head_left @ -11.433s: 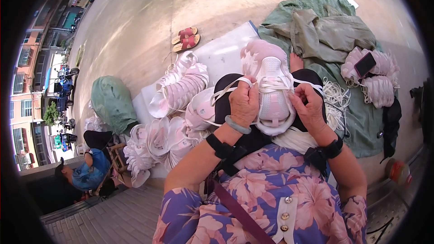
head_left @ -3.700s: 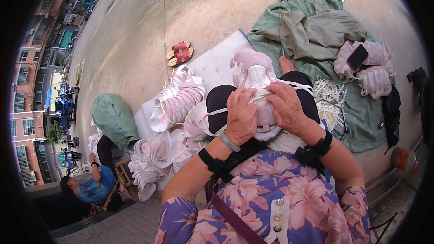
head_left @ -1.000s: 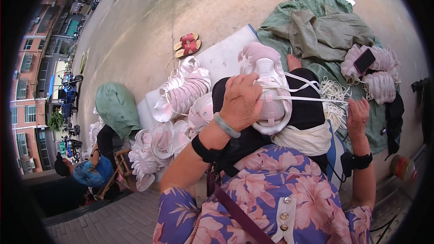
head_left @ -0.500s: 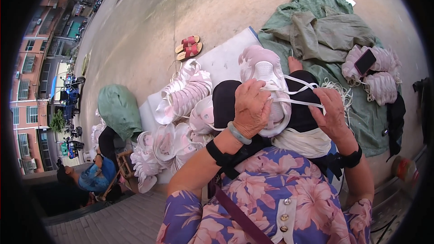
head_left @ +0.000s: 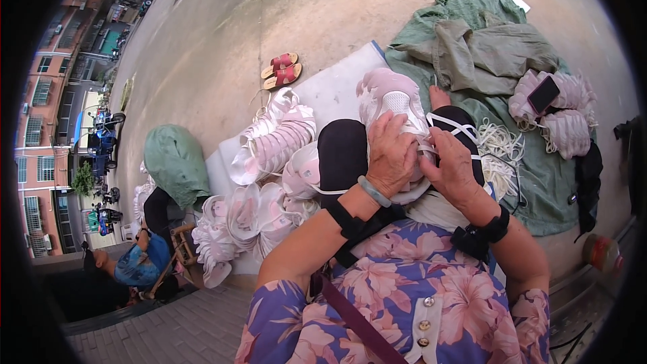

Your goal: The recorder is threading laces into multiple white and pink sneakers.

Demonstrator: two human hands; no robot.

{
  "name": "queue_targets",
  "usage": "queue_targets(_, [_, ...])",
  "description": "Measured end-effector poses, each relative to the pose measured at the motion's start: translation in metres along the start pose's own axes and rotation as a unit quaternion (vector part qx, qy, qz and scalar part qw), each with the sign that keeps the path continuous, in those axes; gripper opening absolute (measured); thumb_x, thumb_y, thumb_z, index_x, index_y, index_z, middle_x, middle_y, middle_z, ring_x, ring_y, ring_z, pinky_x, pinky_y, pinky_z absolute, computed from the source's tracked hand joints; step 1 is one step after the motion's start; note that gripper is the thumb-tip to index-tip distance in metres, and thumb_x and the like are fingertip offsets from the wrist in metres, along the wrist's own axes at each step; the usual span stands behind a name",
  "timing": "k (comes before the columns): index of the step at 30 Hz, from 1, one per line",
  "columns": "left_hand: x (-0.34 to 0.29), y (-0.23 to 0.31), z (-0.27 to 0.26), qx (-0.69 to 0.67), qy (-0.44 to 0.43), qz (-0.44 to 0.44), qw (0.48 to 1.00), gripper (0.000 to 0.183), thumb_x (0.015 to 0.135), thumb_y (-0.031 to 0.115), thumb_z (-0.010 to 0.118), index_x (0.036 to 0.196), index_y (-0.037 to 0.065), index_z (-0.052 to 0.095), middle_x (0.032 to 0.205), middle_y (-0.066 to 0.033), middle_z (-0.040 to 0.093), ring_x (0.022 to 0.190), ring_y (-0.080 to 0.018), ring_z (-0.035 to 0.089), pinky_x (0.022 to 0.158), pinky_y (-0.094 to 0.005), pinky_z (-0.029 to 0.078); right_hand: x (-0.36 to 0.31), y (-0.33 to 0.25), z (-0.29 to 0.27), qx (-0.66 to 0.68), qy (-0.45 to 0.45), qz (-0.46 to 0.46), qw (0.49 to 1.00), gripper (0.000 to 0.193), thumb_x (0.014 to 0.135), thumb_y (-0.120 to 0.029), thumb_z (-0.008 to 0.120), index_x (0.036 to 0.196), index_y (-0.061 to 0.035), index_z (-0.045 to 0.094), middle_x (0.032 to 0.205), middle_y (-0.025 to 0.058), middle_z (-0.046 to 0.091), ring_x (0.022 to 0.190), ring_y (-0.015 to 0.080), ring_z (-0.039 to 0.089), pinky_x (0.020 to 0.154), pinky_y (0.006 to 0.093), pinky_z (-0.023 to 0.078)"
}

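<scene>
A white and pale pink shoe upper (head_left: 385, 89) lies across my lap, its toe pointing away. My left hand (head_left: 393, 153) is closed over its middle, the fingers bent down onto the lacing area. Close beside it, my right hand (head_left: 451, 164) pinches at the shoe's right eyelet edge, thumb and forefinger together on the lace. A white shoelace (head_left: 465, 127) runs from there and drapes over my right knee. The fingertips of both hands partly cover the eyelets, so the exact hole is hidden.
Stacked pink-white shoe uppers (head_left: 280, 138) lie on a white sheet (head_left: 337, 87) at left. Loose white laces (head_left: 500, 155) and a phone (head_left: 543, 96) on more uppers are at right, over green cloth (head_left: 546, 195). Red sandals (head_left: 283, 74) stand ahead; another person (head_left: 141, 263) sits far left.
My right hand has come left from beside the knee to the shoe, and the stretched lace now hangs over the right knee. My left hand has shifted slightly right.
</scene>
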State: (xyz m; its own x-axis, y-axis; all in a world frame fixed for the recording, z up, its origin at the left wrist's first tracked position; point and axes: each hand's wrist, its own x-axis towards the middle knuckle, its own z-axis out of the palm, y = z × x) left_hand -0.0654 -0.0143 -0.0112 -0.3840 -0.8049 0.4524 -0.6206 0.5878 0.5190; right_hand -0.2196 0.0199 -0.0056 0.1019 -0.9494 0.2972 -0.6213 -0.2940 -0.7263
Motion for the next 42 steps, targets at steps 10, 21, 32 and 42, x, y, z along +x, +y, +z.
queue_targets(10, [-0.008,0.010,0.022,0.003,-0.003,-0.049,0.999,0.019,0.071,0.014,0.057,0.081,-0.002,0.061,0.124,-0.0211,0.046,0.123,-0.0408,0.035,0.101,-0.0547,0.025,-0.008,0.007,-0.004,0.061,-0.016,-0.013,0.998,0.027,0.075,0.000,0.050,0.101,0.0045,0.055,0.087,0.0171,0.054,0.077,0.0321,0.055,0.069,0.0363,0.044])
queue_targets(21, [0.007,0.012,0.029,0.028,-0.038,-0.048,0.998,0.027,0.070,0.019,0.055,0.085,-0.002,0.065,0.122,-0.0220,0.046,0.122,-0.0435,0.035,0.100,-0.0608,0.023,0.000,0.037,0.003,0.178,-0.081,0.080,0.977,0.034,0.080,0.001,0.046,0.114,0.0059,0.052,0.096,0.0130,0.059,0.085,0.0205,0.057,0.079,0.0297,0.044])
queue_targets(32, [-0.058,-0.019,-0.126,0.230,-0.014,-0.030,0.973,0.006,0.066,0.006,0.054,0.070,0.002,0.053,0.117,-0.0184,0.053,0.109,-0.0377,0.047,0.092,-0.0507,0.033,-0.017,0.007,0.011,0.100,0.013,0.085,0.991,0.045,0.075,-0.003,0.061,0.118,0.0034,0.050,0.083,0.0094,0.059,0.065,0.0160,0.054,0.061,0.0273,0.047])
queue_targets(42, [-0.179,-0.123,-0.184,0.326,-0.048,-0.250,0.911,0.016,0.072,0.014,0.061,0.082,0.003,0.058,0.112,-0.0178,0.056,0.098,-0.0381,0.051,0.084,-0.0474,0.039,-0.018,0.002,0.002,0.020,0.023,0.011,0.999,0.050,0.070,-0.007,0.063,0.117,0.0011,0.047,0.085,0.0135,0.058,0.076,0.0307,0.059,0.066,0.0372,0.048])
